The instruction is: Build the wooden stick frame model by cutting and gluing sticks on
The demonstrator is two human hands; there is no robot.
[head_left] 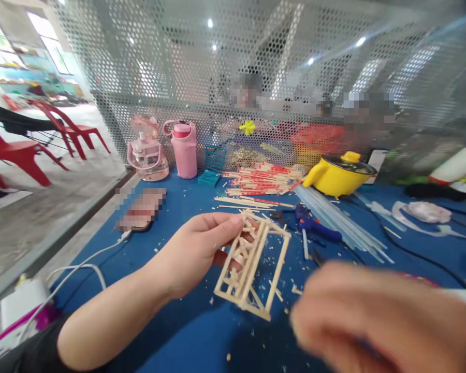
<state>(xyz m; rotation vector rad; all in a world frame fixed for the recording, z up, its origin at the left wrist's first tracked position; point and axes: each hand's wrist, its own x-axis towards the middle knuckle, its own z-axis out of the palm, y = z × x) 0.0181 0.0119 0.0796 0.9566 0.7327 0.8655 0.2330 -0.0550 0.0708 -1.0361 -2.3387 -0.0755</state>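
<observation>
My left hand (205,243) is closed on a small wooden stick frame (252,267), thumb on top and fingers beneath. The frame is built from pale thin sticks, with crossed pieces along its left section and a more open section on the right. It is held tilted above the blue table. To the right and closer to the camera is my right hand (376,316), smeared by motion, its fingers not clear. A blue glue gun (314,225) lies on the table beyond the frame, between the two hands.
Loose sticks (260,178) are heaped at the back, beside a yellow pot (337,173) and clear glue sticks (341,223). A pink bottle (184,153), a clear jug (147,158) and a charging phone (143,208) stand or lie left. A perforated metal screen (171,62) rises behind.
</observation>
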